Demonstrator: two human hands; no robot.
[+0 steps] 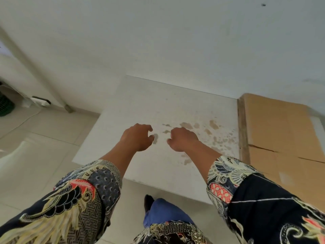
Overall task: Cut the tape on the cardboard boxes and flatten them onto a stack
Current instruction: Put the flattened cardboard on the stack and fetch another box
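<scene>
1. Far to the left of the white, stain-speckled square desk (pixel 158 106), a dark green basket (pixel 6 104) sits on the pale tiled floor (pixel 35 155) by the wall.
2. My left hand (pixel 136 137) hovers over the middle of the desk with fingers loosely curled, grasping nothing.
3. Just right of it, my right hand (pixel 182 139) hangs over the brown stains, fingers also bent and empty; the two hands are near each other but apart.
4. At the desk's right edge lies the flattened brown cardboard stack (pixel 274 131), its left side flush against the desk edge.
5. The stack lies to the right of both hands, so my right hand is the nearer one. Its long axis runs away from me, along the desk's right edge.
6. The top sheet looks flat and plain, with a couple of dark flap slits across its near half; I cannot make out any tape on it.
7. No uncut box or cutter shows here, so I judge the next box must come from out of view.
</scene>
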